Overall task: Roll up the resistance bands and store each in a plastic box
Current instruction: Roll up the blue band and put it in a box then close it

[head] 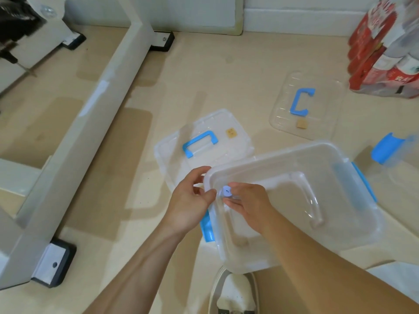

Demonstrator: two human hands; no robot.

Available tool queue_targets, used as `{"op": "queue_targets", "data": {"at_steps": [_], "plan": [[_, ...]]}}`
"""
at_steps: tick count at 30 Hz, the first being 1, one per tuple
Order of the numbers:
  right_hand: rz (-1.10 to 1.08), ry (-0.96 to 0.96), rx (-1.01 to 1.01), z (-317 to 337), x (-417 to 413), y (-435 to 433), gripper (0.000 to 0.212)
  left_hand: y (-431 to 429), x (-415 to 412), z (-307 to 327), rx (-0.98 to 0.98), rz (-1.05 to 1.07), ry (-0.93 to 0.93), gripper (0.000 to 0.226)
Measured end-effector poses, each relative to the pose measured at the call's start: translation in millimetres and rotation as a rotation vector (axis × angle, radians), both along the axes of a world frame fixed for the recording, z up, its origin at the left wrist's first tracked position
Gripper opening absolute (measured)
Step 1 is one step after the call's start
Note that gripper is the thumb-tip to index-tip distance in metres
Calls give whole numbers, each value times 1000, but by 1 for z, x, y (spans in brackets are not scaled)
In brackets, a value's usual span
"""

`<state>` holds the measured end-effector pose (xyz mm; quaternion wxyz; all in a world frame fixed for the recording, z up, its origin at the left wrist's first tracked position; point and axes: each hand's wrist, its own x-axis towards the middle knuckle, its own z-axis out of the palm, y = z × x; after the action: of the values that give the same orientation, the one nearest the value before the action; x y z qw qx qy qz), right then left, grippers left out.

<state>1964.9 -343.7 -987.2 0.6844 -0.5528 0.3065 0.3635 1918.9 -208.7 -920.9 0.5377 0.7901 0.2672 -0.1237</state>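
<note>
Beige floor [204, 75] | left hand [190, 200] gripped clear plastic box [294, 152] rim | right hand [247, 205] pinched lilac rolled band [226, 191] inside | storing; next likely release.

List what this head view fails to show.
Head view.
Hidden: the rolled band, mostly under the right hand's fingers; its mark is too small to read.
Unclear: whether the left hand grips the open box or the band.
Blurred: the blue latch at right; its box is cut by the frame edge.

Beige floor [204, 71]: clear plastic lid with blue handle [305, 105] lying flat; lidded clear plastic box [204, 141] nearby; red shrink-wrapped pack [383, 53] far right.
</note>
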Motion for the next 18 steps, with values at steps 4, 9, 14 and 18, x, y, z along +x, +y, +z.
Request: {"op": "queue_targets", "data": {"at_steps": [4, 9, 14, 18], "plan": [[197, -140, -161, 2, -7, 10, 27, -1, -1, 0, 0, -1, -4, 43], [122, 19, -12, 6, 0, 3, 23, -1, -1, 2, -10, 3, 3, 43], [-49, 168, 140, 14, 2, -8, 22, 1, 0, 2, -24, -11, 4, 44], [-97, 188, 123, 17, 1, -9, 20, 2, -1, 5, -38, -8, 1, 46]]}}
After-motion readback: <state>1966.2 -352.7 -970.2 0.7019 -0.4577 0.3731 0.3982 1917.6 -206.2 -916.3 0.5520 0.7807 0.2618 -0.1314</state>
